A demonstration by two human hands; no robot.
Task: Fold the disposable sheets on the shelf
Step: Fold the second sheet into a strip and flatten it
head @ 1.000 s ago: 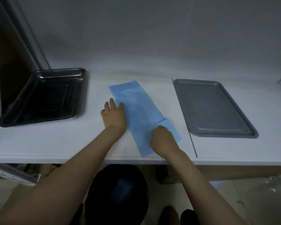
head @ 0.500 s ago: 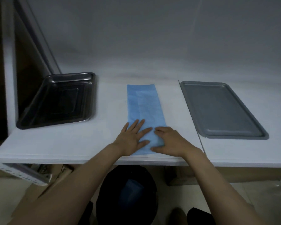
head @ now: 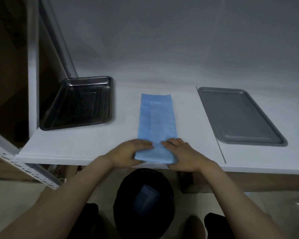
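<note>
A long, narrow blue disposable sheet (head: 155,116) lies flat on the white shelf (head: 93,144), running from the front edge toward the back. My left hand (head: 128,153) holds its near left corner, fingers on top and thumb at the edge. My right hand (head: 183,153) holds the near right corner the same way. The fingertips of both hands almost meet over the sheet's near end, right at the shelf's front edge.
A deep shiny steel tray (head: 76,104) sits at the left of the shelf, a flat grey tray (head: 236,114) at the right. Below the front edge stands a black bin (head: 121,204) with something blue inside. A white shelf upright (head: 32,83) rises at far left.
The sheet was turned from slanted to straight. Both hands slid back to its near end, and their flat fingers now curl around the near corners.
</note>
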